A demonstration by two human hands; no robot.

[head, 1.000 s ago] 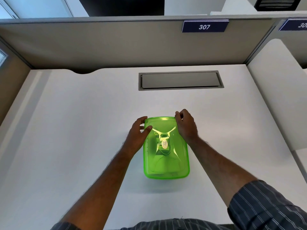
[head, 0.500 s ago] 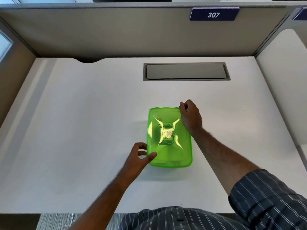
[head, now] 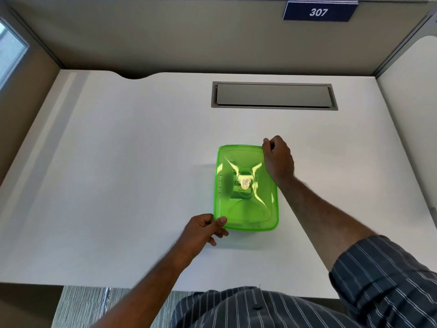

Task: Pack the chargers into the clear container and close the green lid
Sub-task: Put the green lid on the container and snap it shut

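Green lid [head: 246, 185] runs long away from the person; left hand [head: 203, 230] pinches its near-left corner, right hand [head: 277, 159] grips the far-right (diagonally opposite)

You are seated at an office cubicle workstation.

Your smooth white laminate desk [head: 118, 185] is enclosed by beige fabric-covered partition panels [head: 165, 36] with grey metal trim; a dark blue rectangular number plate reading 307 [head: 318, 11] is fixed to the back panel. A grey rectangular cable-access flap [head: 274, 95] is set flush into the desktop, and a curved cable cut-out [head: 132, 76] notches its far edge. Grey striped carpet [head: 94, 306] lies beneath the desk.
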